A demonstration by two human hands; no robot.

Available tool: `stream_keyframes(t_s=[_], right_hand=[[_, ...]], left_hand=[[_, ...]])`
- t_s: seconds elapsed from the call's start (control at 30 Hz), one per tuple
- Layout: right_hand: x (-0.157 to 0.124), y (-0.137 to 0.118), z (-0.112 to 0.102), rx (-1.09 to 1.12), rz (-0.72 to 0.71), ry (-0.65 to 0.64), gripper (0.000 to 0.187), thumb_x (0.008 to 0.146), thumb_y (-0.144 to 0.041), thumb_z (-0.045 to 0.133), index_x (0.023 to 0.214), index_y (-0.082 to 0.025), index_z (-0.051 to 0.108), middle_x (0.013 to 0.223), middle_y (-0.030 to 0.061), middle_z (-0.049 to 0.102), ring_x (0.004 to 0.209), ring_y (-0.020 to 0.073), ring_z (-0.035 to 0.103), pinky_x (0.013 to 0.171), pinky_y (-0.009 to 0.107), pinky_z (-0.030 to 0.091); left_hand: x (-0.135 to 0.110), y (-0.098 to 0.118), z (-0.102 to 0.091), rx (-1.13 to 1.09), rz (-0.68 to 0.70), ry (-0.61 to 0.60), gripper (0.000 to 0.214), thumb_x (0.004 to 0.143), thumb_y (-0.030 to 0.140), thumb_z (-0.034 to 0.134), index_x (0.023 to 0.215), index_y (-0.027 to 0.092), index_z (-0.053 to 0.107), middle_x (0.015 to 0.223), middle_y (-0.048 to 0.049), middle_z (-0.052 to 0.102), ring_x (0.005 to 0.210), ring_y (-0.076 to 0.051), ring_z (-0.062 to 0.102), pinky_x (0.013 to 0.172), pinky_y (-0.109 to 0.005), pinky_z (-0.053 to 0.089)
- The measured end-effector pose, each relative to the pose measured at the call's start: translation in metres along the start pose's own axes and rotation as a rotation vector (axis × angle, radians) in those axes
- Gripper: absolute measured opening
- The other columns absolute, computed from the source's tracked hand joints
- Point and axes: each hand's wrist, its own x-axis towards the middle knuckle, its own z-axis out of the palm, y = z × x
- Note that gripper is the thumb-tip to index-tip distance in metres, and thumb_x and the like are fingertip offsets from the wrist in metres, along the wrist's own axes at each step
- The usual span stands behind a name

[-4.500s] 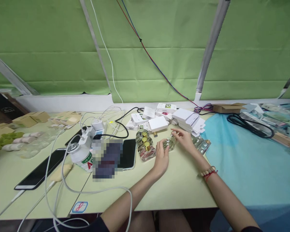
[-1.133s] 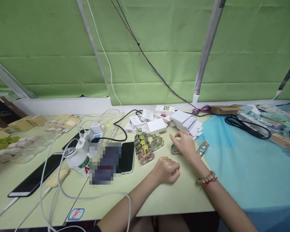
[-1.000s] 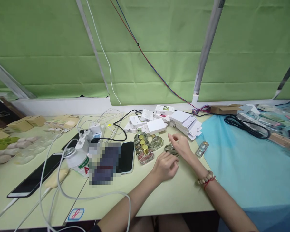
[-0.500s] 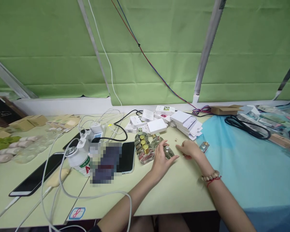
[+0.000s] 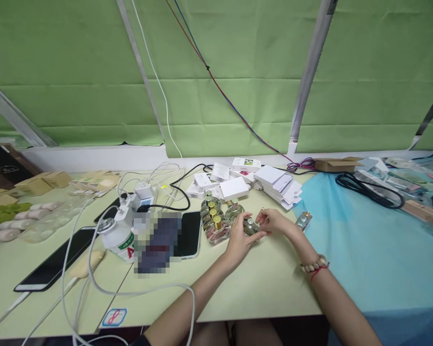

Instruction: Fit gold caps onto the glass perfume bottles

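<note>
My left hand is closed around a clear glass perfume bottle that rests upright on the table. The bottle's top shows a small silver neck, with no gold cap on it. Against its right side my right hand has its fingers bent together near the neck; whatever they pinch is too small to make out. Directly left stands a row of perfume bottles with gold caps. Behind the held bottle is another perfume bottle. A small glass bottle lies right of my right hand.
White cartons and a stack of folded white boxes lie behind the bottles. To the left are a phone, a white jar and loose white cables. A blue cloth covers the right side, with a black coiled cable.
My right hand has moved left and slightly up from the tabletop to the held bottle, its fingers now bent together by the neck. My left hand stays around the bottle.
</note>
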Motion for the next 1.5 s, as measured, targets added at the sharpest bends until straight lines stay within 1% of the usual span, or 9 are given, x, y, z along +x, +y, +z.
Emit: stream_keyframes(t_s=[0.17,0.33,0.47,0.7,0.77,0.9,1.07,1.23,1.5], right_hand=[[0.007,0.003,0.008,-0.097,-0.118,0.143,0.027,0.065,-0.005,0.050,0.085,-0.012,0.067,0.074,0.0039,0.063,0.064,0.0116,0.056,0.057,0.020,0.040],[0.008,0.000,0.009,-0.235,-0.156,0.143,0.026,0.067,-0.017,0.057,0.089,-0.018,0.069,0.086,0.0024,0.065,0.068,0.0116,0.055,0.054,0.021,0.033],[0.009,-0.003,0.009,-0.261,-0.162,0.124,0.027,0.068,-0.018,0.057,0.091,-0.022,0.069,0.086,0.0002,0.066,0.070,0.0119,0.056,0.053,0.021,0.030],[0.013,0.001,0.012,-0.266,-0.188,0.180,0.017,0.072,-0.024,0.059,0.085,-0.022,0.071,0.092,0.0014,0.066,0.071,0.0128,0.056,0.057,0.022,0.034],[0.014,0.002,0.012,-0.203,-0.214,0.202,0.016,0.073,-0.028,0.061,0.083,-0.020,0.070,0.093,0.0032,0.065,0.070,0.0133,0.056,0.059,0.024,0.038],[0.010,-0.007,0.004,0.163,-0.336,0.251,0.029,0.075,-0.039,0.062,0.089,-0.014,0.069,0.095,0.0083,0.066,0.071,0.0147,0.059,0.065,0.026,0.045],[0.001,-0.016,-0.006,0.465,-0.412,0.172,0.036,0.073,-0.044,0.067,0.097,-0.017,0.069,0.101,0.0092,0.064,0.082,0.0170,0.059,0.060,0.024,0.047],[0.002,-0.012,-0.008,0.551,-0.498,0.065,0.029,0.069,-0.038,0.072,0.090,-0.018,0.071,0.094,0.0084,0.063,0.079,0.0144,0.058,0.059,0.022,0.046],[0.004,-0.008,-0.007,0.490,-0.554,-0.029,0.027,0.071,-0.036,0.070,0.091,-0.018,0.072,0.090,0.0086,0.060,0.078,0.0142,0.054,0.055,0.021,0.044]], left_hand=[[0.000,-0.002,0.001,0.006,0.038,-0.005,0.042,0.065,0.028,0.074,0.099,0.017,0.052,0.106,-0.0054,0.056,0.103,-0.022,0.050,0.088,-0.034,0.036],[0.001,-0.006,0.002,0.001,0.072,0.006,0.038,0.066,0.031,0.073,0.096,0.017,0.054,0.102,-0.0045,0.058,0.098,-0.021,0.051,0.085,-0.032,0.036],[0.000,-0.008,0.004,-0.004,0.062,-0.003,0.038,0.065,0.037,0.074,0.092,0.017,0.055,0.096,-0.0029,0.060,0.091,-0.020,0.054,0.080,-0.029,0.037],[-0.001,-0.007,0.005,0.021,0.061,-0.010,0.037,0.066,0.040,0.073,0.091,0.019,0.056,0.094,-0.0011,0.061,0.090,-0.019,0.054,0.081,-0.030,0.036],[-0.002,-0.006,0.005,0.028,0.064,-0.013,0.034,0.069,0.039,0.070,0.093,0.019,0.056,0.096,-0.0010,0.061,0.092,-0.019,0.053,0.083,-0.031,0.036],[-0.004,-0.003,0.005,0.051,0.034,0.020,0.030,0.078,0.035,0.062,0.101,0.020,0.052,0.107,-0.0027,0.057,0.101,-0.021,0.050,0.088,-0.034,0.034],[-0.005,0.000,0.005,0.041,-0.006,0.052,0.030,0.086,0.035,0.050,0.111,0.020,0.045,0.116,-0.0067,0.052,0.111,-0.022,0.046,0.094,-0.037,0.032],[-0.005,-0.001,0.006,0.019,-0.002,0.059,0.030,0.087,0.035,0.049,0.112,0.020,0.044,0.119,-0.0069,0.051,0.114,-0.021,0.044,0.097,-0.036,0.032],[-0.004,0.001,0.004,-0.008,0.025,0.056,0.028,0.088,0.036,0.048,0.110,0.020,0.046,0.115,-0.0063,0.052,0.111,-0.019,0.047,0.096,-0.036,0.034]])
